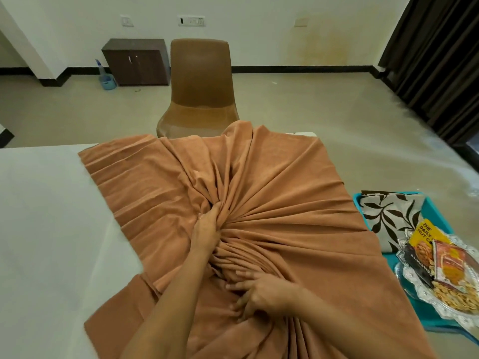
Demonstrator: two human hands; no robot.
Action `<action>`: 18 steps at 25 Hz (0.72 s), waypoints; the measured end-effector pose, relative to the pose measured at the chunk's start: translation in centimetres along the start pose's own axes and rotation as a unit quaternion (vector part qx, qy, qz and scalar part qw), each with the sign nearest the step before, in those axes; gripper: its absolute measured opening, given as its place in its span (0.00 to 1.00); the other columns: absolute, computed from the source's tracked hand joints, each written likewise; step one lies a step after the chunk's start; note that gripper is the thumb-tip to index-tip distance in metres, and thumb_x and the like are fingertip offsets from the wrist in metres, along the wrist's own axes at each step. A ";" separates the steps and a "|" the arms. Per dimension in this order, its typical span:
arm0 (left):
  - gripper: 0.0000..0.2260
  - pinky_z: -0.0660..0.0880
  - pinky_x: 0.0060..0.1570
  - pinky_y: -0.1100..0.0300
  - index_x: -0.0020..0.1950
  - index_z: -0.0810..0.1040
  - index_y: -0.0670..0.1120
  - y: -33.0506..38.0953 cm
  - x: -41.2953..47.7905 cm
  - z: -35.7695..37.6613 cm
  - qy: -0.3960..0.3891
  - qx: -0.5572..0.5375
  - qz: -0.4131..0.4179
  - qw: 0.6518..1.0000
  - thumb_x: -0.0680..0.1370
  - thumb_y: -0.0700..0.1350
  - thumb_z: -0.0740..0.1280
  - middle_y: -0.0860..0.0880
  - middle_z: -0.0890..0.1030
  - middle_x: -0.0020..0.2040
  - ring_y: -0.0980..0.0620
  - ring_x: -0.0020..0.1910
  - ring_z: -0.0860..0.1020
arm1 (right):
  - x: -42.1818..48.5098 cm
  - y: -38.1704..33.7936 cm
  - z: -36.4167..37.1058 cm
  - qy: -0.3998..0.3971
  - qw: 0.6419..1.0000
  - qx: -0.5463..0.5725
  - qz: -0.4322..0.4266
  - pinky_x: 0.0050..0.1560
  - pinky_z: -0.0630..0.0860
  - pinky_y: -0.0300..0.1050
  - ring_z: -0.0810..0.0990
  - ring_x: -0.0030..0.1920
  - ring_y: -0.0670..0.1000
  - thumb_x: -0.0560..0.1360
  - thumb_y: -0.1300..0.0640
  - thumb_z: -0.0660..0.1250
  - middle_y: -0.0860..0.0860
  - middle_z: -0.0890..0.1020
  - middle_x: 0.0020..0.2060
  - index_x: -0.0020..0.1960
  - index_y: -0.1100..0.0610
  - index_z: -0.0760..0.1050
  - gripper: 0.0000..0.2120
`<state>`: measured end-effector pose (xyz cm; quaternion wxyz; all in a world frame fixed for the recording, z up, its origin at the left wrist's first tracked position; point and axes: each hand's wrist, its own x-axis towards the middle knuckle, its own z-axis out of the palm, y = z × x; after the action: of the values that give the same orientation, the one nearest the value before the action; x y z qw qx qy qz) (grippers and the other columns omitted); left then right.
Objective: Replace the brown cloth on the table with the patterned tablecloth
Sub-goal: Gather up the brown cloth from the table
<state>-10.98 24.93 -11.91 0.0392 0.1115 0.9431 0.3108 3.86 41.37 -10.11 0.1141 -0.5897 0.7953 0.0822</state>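
A brown cloth (285, 177) of soft, suede-like fabric is seen lying on a white, matte-topped table (39, 203), bunched towards its middle so that deep pleats fan outward from a tight knot of folds. Its far edge is draped over the table's far side, and its left part is ridged with shallow parallel creases.

The knot is gripped by the left hand (207, 229), whose fingers are closed tightly round the gathered fabric. Nearer the camera, the right hand (259, 291) is laid on the folds, its fingers bent and spread apart, with the tips sunk into the creases.

To the right, off the table's edge, a folded patterned tablecloth (388, 213), pale with dark brown leaf shapes, is held in a rectangular teal plastic tray (438, 216). An ornate silver plate (412, 281) with a lacy rim is set on the tray's near end, loaded with glossy snack packets (425, 237) and partly overlapping the folded tablecloth.

Beyond the table, a smooth brown moulded plastic chair (202, 86) is placed, and a dark wooden cabinet (134, 62) is set against the wall.
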 end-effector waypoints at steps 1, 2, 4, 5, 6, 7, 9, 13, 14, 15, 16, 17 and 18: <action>0.33 0.74 0.59 0.50 0.72 0.66 0.50 -0.3 -0.3 -0.2 0.001 -0.001 0.003 1.000 0.70 0.30 0.63 0.43 0.79 0.59 0.41 0.58 0.77 | -1.8 2.4 -0.1 0.000 0.999 -0.040 0.002 0.74 0.41 0.41 0.69 0.70 0.47 0.75 0.50 0.56 0.42 0.83 0.55 0.50 0.45 0.83 0.16; 0.31 0.73 0.60 0.50 0.71 0.68 0.50 -0.5 -0.6 -0.4 0.005 -0.005 0.008 1.000 0.69 0.30 0.63 0.43 0.79 0.58 0.40 0.57 0.77 | -3.6 4.9 -0.7 -0.058 0.994 -0.048 0.083 0.74 0.41 0.37 0.72 0.66 0.41 0.74 0.46 0.58 0.36 0.82 0.52 0.47 0.40 0.82 0.14; 0.28 0.73 0.59 0.49 0.67 0.72 0.50 -0.8 -1.2 -0.7 0.022 -0.016 0.012 1.000 0.69 0.30 0.62 0.44 0.80 0.56 0.41 0.54 0.78 | -5.3 8.3 -2.6 -0.062 0.966 -0.002 0.251 0.75 0.36 0.42 0.73 0.63 0.36 0.72 0.46 0.61 0.33 0.82 0.47 0.40 0.39 0.81 0.10; 0.26 0.74 0.58 0.50 0.65 0.73 0.51 -0.6 -1.6 -1.0 0.030 -0.019 0.012 0.999 0.70 0.31 0.62 0.46 0.80 0.54 0.43 0.53 0.79 | -4.9 9.1 -3.0 -0.075 0.962 0.018 0.263 0.76 0.36 0.53 0.72 0.66 0.39 0.72 0.51 0.63 0.37 0.83 0.48 0.40 0.43 0.81 0.09; 0.24 0.75 0.56 0.51 0.63 0.74 0.52 -0.5 -2.0 -1.1 0.038 -0.022 0.011 0.999 0.71 0.32 0.62 0.47 0.80 0.53 0.44 0.51 0.79 | -3.6 8.2 -3.6 -0.082 0.953 0.020 0.290 0.75 0.41 0.62 0.69 0.69 0.44 0.72 0.55 0.63 0.42 0.84 0.51 0.42 0.47 0.82 0.09; 0.22 0.75 0.53 0.53 0.62 0.75 0.52 -0.3 -2.2 -1.2 0.044 -0.025 0.011 0.999 0.72 0.33 0.62 0.49 0.80 0.51 0.46 0.49 0.79 | -2.0 6.4 -4.4 -0.049 0.943 0.047 0.326 0.74 0.50 0.65 0.69 0.71 0.50 0.73 0.57 0.62 0.47 0.84 0.52 0.45 0.51 0.83 0.10; 0.20 0.74 0.51 0.54 0.60 0.75 0.51 -0.1 -2.6 -1.2 0.050 -0.027 0.008 0.998 0.72 0.33 0.62 0.49 0.81 0.49 0.48 0.47 0.78 | 0.7 0.5 -4.4 0.047 0.879 0.210 0.426 0.64 0.70 0.60 0.74 0.63 0.59 0.73 0.56 0.57 0.51 0.83 0.49 0.47 0.53 0.83 0.15; 0.22 0.72 0.59 0.43 0.64 0.73 0.50 -0.8 -2.6 -0.9 0.040 0.007 -0.004 0.999 0.72 0.33 0.63 0.45 0.81 0.52 0.40 0.52 0.78 | 0.6 -7.4 -2.6 -0.110 0.732 0.345 0.577 0.68 0.62 0.58 0.60 0.72 0.63 0.79 0.51 0.58 0.58 0.62 0.73 0.75 0.51 0.56 0.26; 0.23 0.71 0.60 0.42 0.64 0.73 0.50 -1.0 -2.6 -0.9 0.032 0.007 -0.007 0.999 0.72 0.34 0.63 0.45 0.81 0.53 0.40 0.53 0.78 | -0.3 -6.8 -1.6 -0.148 0.666 0.361 0.636 0.68 0.64 0.58 0.60 0.73 0.62 0.79 0.52 0.60 0.58 0.60 0.73 0.76 0.51 0.53 0.28; 0.23 0.71 0.61 0.41 0.65 0.73 0.50 -1.0 -2.8 -1.0 0.026 0.001 -0.009 1.000 0.72 0.33 0.63 0.45 0.81 0.53 0.40 0.53 0.77 | -1.3 -5.3 -0.9 -0.159 0.613 0.381 0.674 0.68 0.66 0.59 0.61 0.72 0.62 0.78 0.53 0.61 0.58 0.61 0.73 0.76 0.52 0.54 0.30; 0.25 0.70 0.61 0.41 0.65 0.73 0.51 -1.1 -3.0 -1.1 0.020 -0.009 -0.010 1.000 0.71 0.33 0.64 0.45 0.80 0.54 0.40 0.54 0.77 | -2.1 -3.6 -0.5 -0.138 0.589 0.393 0.693 0.68 0.67 0.59 0.63 0.72 0.61 0.76 0.54 0.63 0.58 0.62 0.74 0.76 0.54 0.56 0.31; 0.26 0.70 0.62 0.42 0.65 0.74 0.51 -1.2 -3.2 -1.1 0.016 -0.020 -0.009 1.000 0.70 0.32 0.64 0.46 0.80 0.55 0.41 0.55 0.76 | -2.9 -1.4 -0.1 -0.094 0.588 0.399 0.697 0.69 0.66 0.58 0.64 0.72 0.61 0.75 0.53 0.64 0.59 0.63 0.73 0.76 0.56 0.57 0.32; 0.27 0.69 0.62 0.42 0.64 0.74 0.52 -1.2 -3.6 -1.2 0.015 -0.029 -0.006 0.999 0.69 0.31 0.64 0.47 0.79 0.56 0.41 0.56 0.76 | -3.4 0.5 -0.4 -0.047 0.595 0.413 0.688 0.70 0.66 0.56 0.65 0.71 0.60 0.75 0.53 0.64 0.59 0.65 0.73 0.76 0.57 0.59 0.31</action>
<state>-7.84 22.43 -11.65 0.0296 0.0998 0.9349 0.3392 4.28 44.53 -8.77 0.2927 0.2474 0.9072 -0.1737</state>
